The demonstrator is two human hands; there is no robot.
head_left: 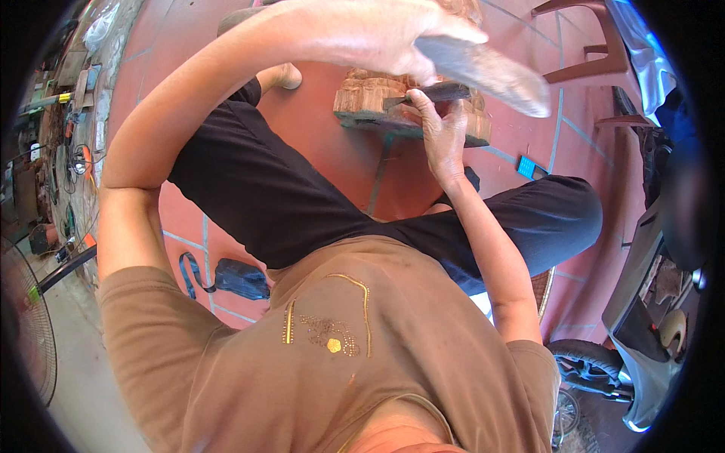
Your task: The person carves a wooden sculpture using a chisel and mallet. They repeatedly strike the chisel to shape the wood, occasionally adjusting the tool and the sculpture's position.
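Observation:
My left hand (423, 49) is closed around a long wooden club (495, 74), smeared by motion and raised over the work. Below it, my right hand (444, 136) grips a chisel (444, 93) by its dark handle, thumb laid along it. The chisel's blade points left and lies close to a carved wooden block (364, 97); whether its edge touches the wood I cannot tell. The block rests on the tiled floor beyond my crossed legs, its far part hidden behind my left arm and hand. The club overlaps the view just above the chisel handle.
Red floor tiles (317, 158) surround me. A blue phone (532, 167) lies right of the block, and a black pouch (242, 278) by my left hip. A brown plastic chair (604, 72) and a motorbike (630, 332) stand right; a fan (30, 325) and scattered tools are left.

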